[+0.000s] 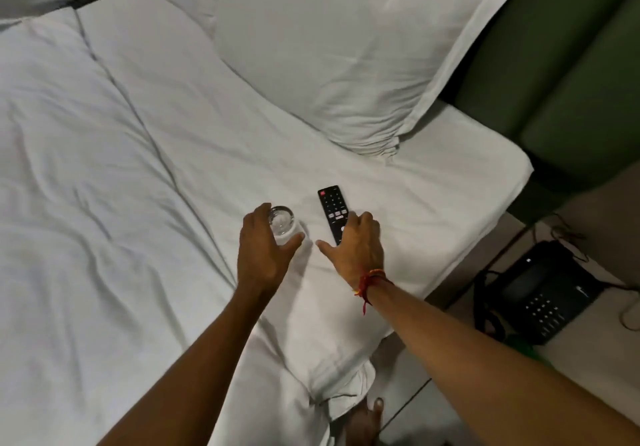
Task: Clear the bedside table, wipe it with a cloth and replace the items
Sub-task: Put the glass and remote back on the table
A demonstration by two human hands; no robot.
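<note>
A clear drinking glass stands upright on the white bed, and my left hand is wrapped around it from the near side. A black TV remote lies flat on the sheet just to the right of the glass. My right hand rests over the remote's near end with fingers spread, covering its lower part. A red and orange thread is tied at that wrist. The bedside table shows at the right edge, pale-topped, with a black desk phone on it.
A large white pillow lies beyond the remote. A green padded headboard rises at the right. The white bed spreads left, wrinkled. Phone cords trail over the table. A bare foot shows on the floor between bed and table.
</note>
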